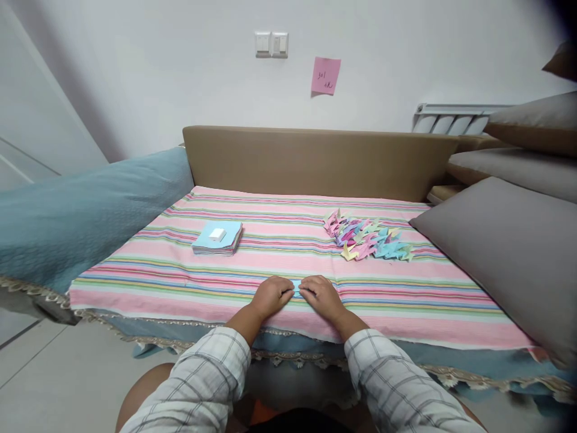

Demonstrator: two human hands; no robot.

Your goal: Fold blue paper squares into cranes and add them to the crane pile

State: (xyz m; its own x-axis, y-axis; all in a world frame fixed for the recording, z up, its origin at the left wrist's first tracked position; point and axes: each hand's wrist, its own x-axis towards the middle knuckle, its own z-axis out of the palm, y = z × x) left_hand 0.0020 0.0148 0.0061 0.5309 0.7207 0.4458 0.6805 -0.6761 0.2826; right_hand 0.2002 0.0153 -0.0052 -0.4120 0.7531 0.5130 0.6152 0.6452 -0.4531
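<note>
Between my two hands, near the front edge of the striped cloth, shows a small piece of light blue paper [296, 286]. My left hand [273, 294] is closed on its left side, with the fingers pinched together. On the other side my right hand [321, 296] pinches it too. Most of the paper is covered by my fingers, so its folded shape cannot be made out. Beyond my right hand lies a pile of folded paper cranes [367, 237] in pink, purple, yellow and blue. A stack of square paper [232, 231], light blue on top, sits beyond my left hand.
A small white block [217, 234] rests on the paper stack. The striped cloth [279, 216] covers a sofa seat with a brown backrest [315, 161]. Grey cushions [505, 258] pile up at right; a blue-covered armrest [103, 204] bounds the left.
</note>
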